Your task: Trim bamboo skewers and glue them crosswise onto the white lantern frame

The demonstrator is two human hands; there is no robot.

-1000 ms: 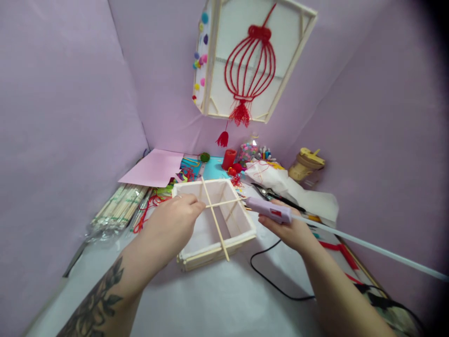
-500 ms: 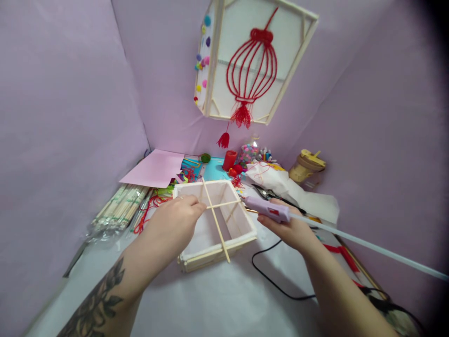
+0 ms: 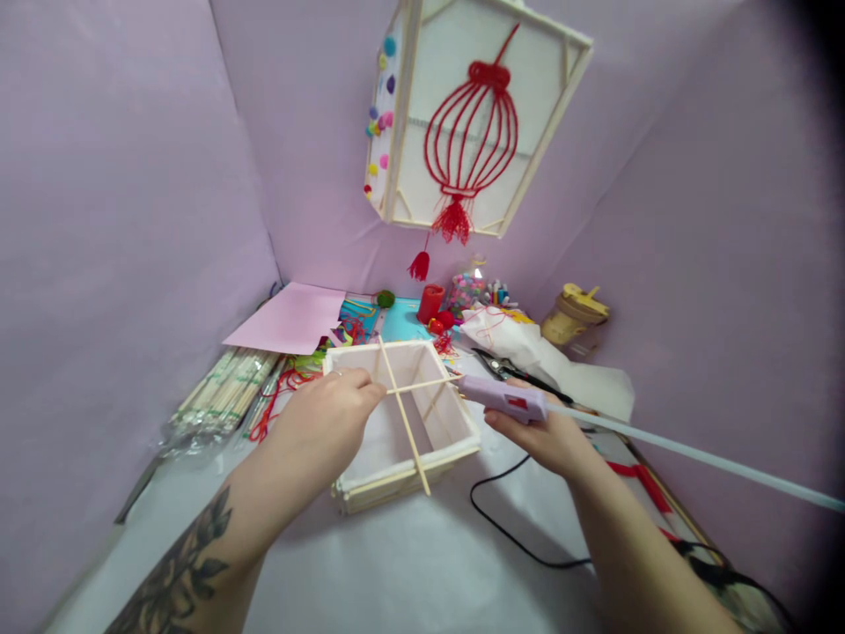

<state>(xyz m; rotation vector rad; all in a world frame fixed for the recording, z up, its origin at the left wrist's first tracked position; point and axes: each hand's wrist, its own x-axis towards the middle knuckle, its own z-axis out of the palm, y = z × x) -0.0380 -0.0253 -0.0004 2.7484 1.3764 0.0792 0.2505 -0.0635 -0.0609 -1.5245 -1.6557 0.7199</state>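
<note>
A box-shaped lantern frame (image 3: 409, 480) of pale sticks with white paper walls lies on the table, its open side up. One wooden stick (image 3: 407, 421) crosses that opening lengthwise, overhanging the near edge. My left hand (image 3: 330, 414) is closed at the box's left side, its fingertips pinching the near end of a second stick (image 3: 432, 384), which crosses the first. Gripped in my right hand (image 3: 545, 431) is a lilac hot glue gun (image 3: 498, 396). Its nozzle is at the box's right rim, by the second stick's far end. A long translucent glue stick (image 3: 660, 445) sticks out behind it.
A finished lantern (image 3: 488, 132) with a red yarn design hangs above. Packed wooden sticks (image 3: 221, 396) and pink paper (image 3: 290, 317) lie left. Pliers (image 3: 508, 368), white paper (image 3: 547, 352) and a yellow-lidded cup (image 3: 573, 313) stand right. A black cord (image 3: 508, 537) curves across the table.
The glue gun's nozzle has come slightly closer to the right rim and the second stick's end. My left hand keeps its hold, and the view has shifted a little.
</note>
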